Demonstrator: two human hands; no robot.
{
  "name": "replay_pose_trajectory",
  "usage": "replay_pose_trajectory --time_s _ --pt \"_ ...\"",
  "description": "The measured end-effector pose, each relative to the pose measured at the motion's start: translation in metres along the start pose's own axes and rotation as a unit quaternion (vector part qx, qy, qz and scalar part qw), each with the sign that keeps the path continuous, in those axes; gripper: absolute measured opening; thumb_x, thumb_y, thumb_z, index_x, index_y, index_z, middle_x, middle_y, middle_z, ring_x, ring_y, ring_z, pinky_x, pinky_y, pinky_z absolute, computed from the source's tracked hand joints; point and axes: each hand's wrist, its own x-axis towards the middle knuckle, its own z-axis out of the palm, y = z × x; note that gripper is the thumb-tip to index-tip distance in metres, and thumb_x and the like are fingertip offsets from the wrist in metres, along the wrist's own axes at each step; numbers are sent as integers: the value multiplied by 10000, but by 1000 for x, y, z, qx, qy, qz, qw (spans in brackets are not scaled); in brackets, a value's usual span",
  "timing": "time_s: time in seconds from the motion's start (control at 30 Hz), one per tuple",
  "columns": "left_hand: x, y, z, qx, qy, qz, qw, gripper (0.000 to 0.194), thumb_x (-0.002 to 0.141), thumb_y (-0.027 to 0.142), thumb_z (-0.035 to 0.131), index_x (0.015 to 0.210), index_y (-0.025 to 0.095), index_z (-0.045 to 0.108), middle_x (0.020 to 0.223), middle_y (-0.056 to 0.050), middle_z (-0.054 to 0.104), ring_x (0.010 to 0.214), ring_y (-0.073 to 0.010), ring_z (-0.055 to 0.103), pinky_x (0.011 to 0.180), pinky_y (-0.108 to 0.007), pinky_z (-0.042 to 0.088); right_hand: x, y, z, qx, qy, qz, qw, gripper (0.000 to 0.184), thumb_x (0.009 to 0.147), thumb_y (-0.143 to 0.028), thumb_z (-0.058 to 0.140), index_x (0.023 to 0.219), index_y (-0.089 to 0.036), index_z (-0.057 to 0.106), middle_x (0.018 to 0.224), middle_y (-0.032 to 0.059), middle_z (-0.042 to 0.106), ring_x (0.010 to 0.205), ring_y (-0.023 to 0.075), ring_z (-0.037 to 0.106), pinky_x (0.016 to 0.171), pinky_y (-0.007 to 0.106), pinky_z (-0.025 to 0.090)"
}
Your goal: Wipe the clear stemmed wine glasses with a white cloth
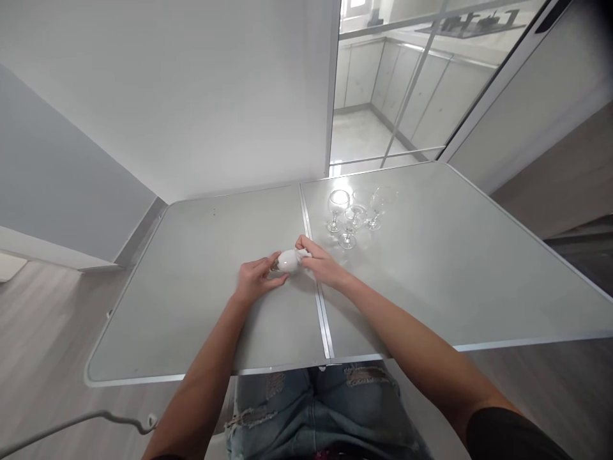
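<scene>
Over the folding table [230, 223], a stemmed glass [288, 261] lies sideways between my hands, its bowl pointing right. My left hand [257, 277] is closed around its stem and foot end. A white cloth or tissue fills the bowl and makes it look white. My right hand [318, 261] pinches the part of this white cloth [302, 254] that sticks out at the rim. The exact grip of the right fingertips is partly hidden.
Several clear stemmed glasses, one of them a round goblet [339, 202], stand close together beyond my right hand. A metal seam [322, 313] crosses the table. Behind it are a white wall [230, 96] and a glass-paned door [383, 89]. A grey cable [90, 416] hangs at lower left.
</scene>
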Motion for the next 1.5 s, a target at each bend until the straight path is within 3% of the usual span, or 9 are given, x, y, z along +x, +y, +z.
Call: replay_pose_trajectory --time_s 0.17,0.3,0.53,0.67,0.8,1.0,1.13,1.37,1.5 --pt "3 10 8 89 -20 25 995 434 744 422 773 1124 213 764 702 -31 690 580 -109 564 550 -209 388 5 14 5 165 126 168 964 237 549 -199 485 769 -229 402 697 -28 340 624 143 319 544 261 228" --pt "8 28 1 -129 -80 -132 980 521 746 468 764 1145 133 750 639 6 597 515 -77 463 506 -204 348 0 3 0 44 71 13 996 162 645 -199 475 753 -233 360 711 -26 314 652 149 309 593 269 276" --pt "13 15 -23 -418 -325 -329 782 512 743 587 732 675 85 661 532 1 507 362 -13 225 360 -201 139 -5 -2 -15 -220 -191 -253 923 198 699 -163 515 819 -259 390 683 -52 372 593 152 282 998 476 353" --pt "10 19 -18 -330 -233 -262 877 473 794 565 699 836 94 722 584 0 542 411 -39 323 405 -199 239 -3 -1 -13 -206 -135 -241 939 195 703 -143 502 799 -250 370 692 -50 352 604 150 282 928 435 375" --pt "4 15 -4 -51 -30 -55 997 465 760 494 763 1104 181 743 667 -17 645 548 -97 508 547 -217 383 -1 2 -3 -38 1 -38 999 161 682 -169 472 769 -235 354 716 -27 335 647 155 314 621 290 311" --pt "1 11 7 85 -37 26 995 440 784 473 749 1130 200 751 744 -74 707 596 -136 587 555 -234 384 6 12 -5 185 54 183 964 233 540 -193 512 758 -222 437 681 -25 370 619 145 354 530 258 260" --pt "8 28 -1 -131 -100 -147 975 509 755 502 759 1126 154 746 680 -12 641 523 -89 494 497 -206 347 3 4 -10 40 22 27 999 158 644 -190 496 757 -227 392 711 -23 340 653 147 320 583 264 279" --pt "15 24 -16 -437 -307 -349 770 514 766 595 714 666 96 640 597 -29 564 373 -4 225 368 -207 148 -4 2 -21 -177 -175 -224 942 177 735 -201 534 780 -251 370 695 -27 359 649 173 314 883 427 389" --pt "10 26 -4 -321 -183 -264 891 489 770 585 722 853 103 725 608 -16 586 413 -43 352 419 -210 261 -2 -2 -20 -135 -96 -165 972 148 732 -187 494 767 -242 361 709 -22 364 659 167 314 757 355 379"
